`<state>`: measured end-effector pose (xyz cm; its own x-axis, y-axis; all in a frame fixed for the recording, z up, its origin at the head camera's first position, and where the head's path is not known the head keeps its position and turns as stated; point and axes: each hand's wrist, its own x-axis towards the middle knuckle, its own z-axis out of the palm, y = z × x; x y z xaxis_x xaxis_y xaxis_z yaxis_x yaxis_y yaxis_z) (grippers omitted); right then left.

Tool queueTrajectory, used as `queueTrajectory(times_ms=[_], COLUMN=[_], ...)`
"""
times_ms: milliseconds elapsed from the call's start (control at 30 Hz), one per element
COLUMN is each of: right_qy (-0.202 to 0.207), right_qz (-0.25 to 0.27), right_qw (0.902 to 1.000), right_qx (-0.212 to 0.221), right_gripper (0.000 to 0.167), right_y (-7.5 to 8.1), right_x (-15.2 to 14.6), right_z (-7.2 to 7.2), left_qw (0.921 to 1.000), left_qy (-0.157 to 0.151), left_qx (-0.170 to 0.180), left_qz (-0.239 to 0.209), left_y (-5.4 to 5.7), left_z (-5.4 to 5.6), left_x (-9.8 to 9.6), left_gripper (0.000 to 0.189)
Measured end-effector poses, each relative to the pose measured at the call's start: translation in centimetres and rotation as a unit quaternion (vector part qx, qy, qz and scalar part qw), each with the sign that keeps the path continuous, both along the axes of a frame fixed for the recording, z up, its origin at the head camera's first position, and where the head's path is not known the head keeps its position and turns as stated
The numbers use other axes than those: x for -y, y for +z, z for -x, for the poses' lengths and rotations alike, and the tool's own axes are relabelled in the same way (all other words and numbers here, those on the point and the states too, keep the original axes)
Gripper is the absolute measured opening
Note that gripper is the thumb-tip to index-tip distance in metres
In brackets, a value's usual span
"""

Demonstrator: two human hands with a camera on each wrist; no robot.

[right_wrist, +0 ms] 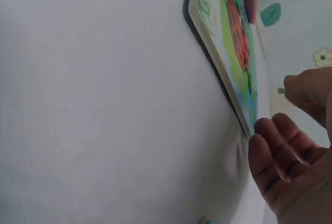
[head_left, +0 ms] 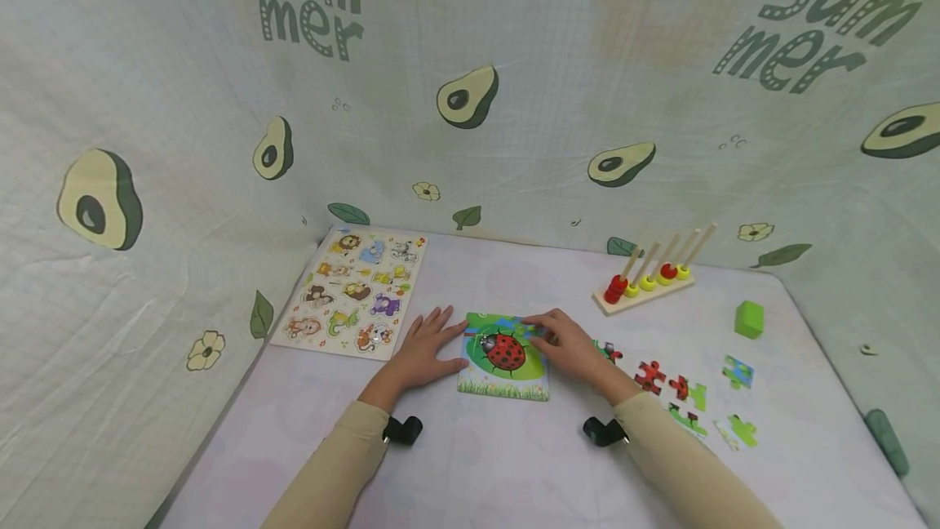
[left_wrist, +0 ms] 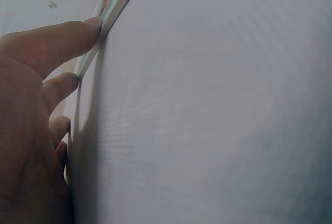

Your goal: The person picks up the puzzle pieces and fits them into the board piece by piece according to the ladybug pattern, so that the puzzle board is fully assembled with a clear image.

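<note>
A square puzzle board [head_left: 507,386] with a red ladybug picture lies flat on the table. My left hand [head_left: 424,353] rests at its left side, thumb and fingertips touching the edge; the left wrist view shows the thumb [left_wrist: 78,37] against that edge. At the upper right corner is my right hand [head_left: 576,349], fingers loosely bent over the board. From the right wrist, the lower fingertips [right_wrist: 262,151] are at the board's edge, another digit is raised above, and nothing shows between them. Loose jigsaw pieces [head_left: 649,376] lie to the right, some partly hidden by the right forearm.
An animal peg puzzle board [head_left: 345,292] lies at the back left. A wooden peg stand [head_left: 646,292] with red and yellow beads stands at the back right, and a green block [head_left: 750,319] farther right. Patterned cloth [head_left: 529,186] hangs behind the table.
</note>
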<state>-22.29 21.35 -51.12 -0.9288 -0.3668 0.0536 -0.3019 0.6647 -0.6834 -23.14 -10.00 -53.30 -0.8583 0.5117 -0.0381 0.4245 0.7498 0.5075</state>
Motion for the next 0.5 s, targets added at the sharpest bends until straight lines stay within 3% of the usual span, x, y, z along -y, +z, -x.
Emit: queueTrajectory(times_ms=[500], right_qy=[-0.025], right_qz=[-0.043], right_qw=[0.9988], right_qx=[-0.003], right_gripper=[0.038], right_y=[1.0], right_x=[-4.4], right_z=[-1.8], left_qw=[1.0], left_qy=[-0.001], left_qx=[0.001], left_qz=[-0.001], left_y=[0.0], left_z=[0.0], left_x=[0.0], left_gripper=[0.073])
